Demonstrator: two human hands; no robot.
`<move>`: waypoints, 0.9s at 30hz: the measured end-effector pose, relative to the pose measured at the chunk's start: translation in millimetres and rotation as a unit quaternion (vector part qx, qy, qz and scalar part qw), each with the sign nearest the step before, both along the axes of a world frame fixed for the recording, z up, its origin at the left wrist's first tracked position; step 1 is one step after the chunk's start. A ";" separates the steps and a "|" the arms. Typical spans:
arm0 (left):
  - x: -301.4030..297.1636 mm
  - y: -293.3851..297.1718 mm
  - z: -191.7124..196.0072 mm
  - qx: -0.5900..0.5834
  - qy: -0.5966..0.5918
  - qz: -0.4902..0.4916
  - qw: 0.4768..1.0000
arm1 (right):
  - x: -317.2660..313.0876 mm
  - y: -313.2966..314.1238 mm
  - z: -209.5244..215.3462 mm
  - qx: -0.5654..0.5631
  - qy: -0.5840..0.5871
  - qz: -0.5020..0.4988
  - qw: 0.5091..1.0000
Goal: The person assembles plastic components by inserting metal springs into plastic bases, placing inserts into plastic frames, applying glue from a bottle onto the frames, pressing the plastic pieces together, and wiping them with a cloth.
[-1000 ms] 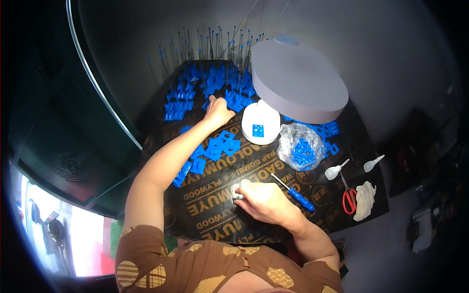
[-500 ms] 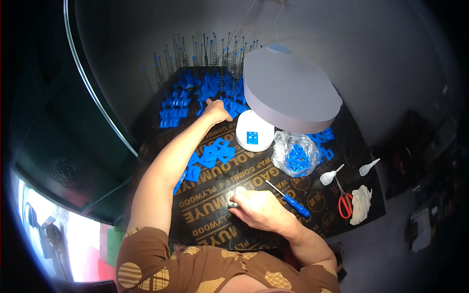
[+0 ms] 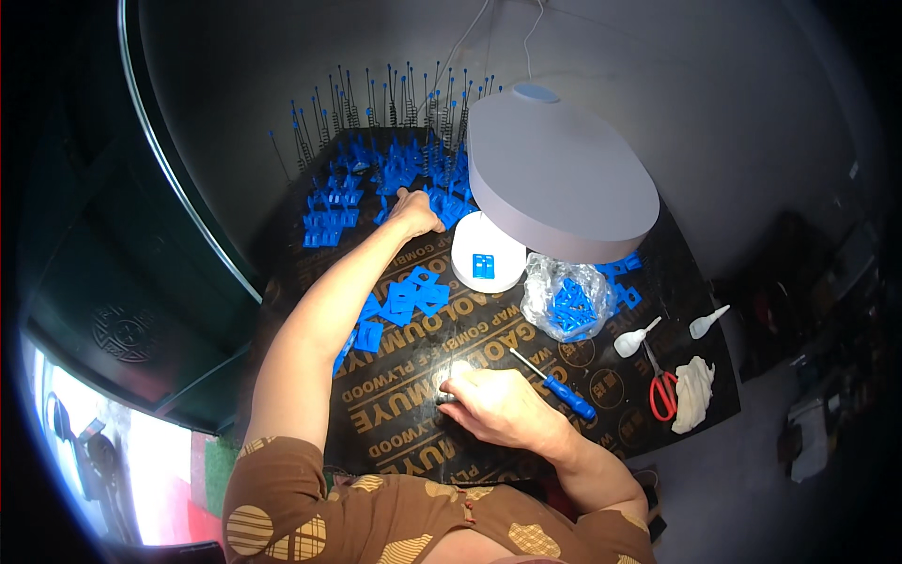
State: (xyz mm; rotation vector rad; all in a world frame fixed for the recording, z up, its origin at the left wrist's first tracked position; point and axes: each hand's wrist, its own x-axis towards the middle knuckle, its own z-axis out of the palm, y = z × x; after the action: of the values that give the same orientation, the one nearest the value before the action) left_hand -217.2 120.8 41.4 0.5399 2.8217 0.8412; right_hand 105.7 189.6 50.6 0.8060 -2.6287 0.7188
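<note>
My left hand (image 3: pixel 414 212) reaches far across the black board (image 3: pixel 395 414) into the cluster of small blue plastic parts (image 3: pixel 376 179) with thin upright wires. Its fingers curl over one of those parts; whether it grips one I cannot tell. My right hand (image 3: pixel 498 406) rests near the board's front edge, fingers closed around a small shiny metal piece (image 3: pixel 449 395). A blue-handled screwdriver (image 3: pixel 556 385) lies just right of that hand. Flat blue square pieces (image 3: pixel 406 299) lie beside my left forearm.
A grey lamp shade (image 3: pixel 559 179) hangs over the board's right half above a white round base (image 3: pixel 487 252). A clear bag of blue parts (image 3: pixel 567 303), two white dropper bottles (image 3: pixel 637 336), red scissors (image 3: pixel 661 387) and a white rag (image 3: pixel 693 393) sit right.
My left hand has stretched farther away into the far blue parts. My right hand stays at the front edge on the metal piece.
</note>
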 end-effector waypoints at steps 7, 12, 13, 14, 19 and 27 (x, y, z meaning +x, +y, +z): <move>-7.1 2.5 -5.1 -0.003 -0.001 -0.001 1.000 | 0.0 -0.6 2.0 -0.005 -0.001 0.002 1.000; -0.4 4.8 -2.7 -0.020 0.020 0.005 1.000 | -0.3 0.1 4.3 -0.009 0.005 0.001 1.000; -1.4 5.2 -4.8 -0.026 0.031 0.007 0.999 | -0.3 0.0 4.9 -0.010 0.005 0.002 1.000; -3.5 6.3 -8.7 -0.025 0.030 0.008 0.999 | -0.3 0.0 5.0 -0.010 0.004 0.003 1.000; -7.1 10.2 -16.4 -0.013 0.029 0.018 0.999 | -0.3 -0.1 3.8 -0.010 0.009 -0.002 1.000; -2.1 12.1 -17.3 -0.005 0.026 0.021 0.999 | 0.1 -2.6 3.0 -0.015 0.002 -0.005 1.000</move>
State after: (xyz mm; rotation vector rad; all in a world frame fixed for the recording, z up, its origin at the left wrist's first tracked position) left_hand -219.3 132.9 24.0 0.5105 2.8910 0.8333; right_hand 105.8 187.0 53.6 0.7839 -2.6105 0.7514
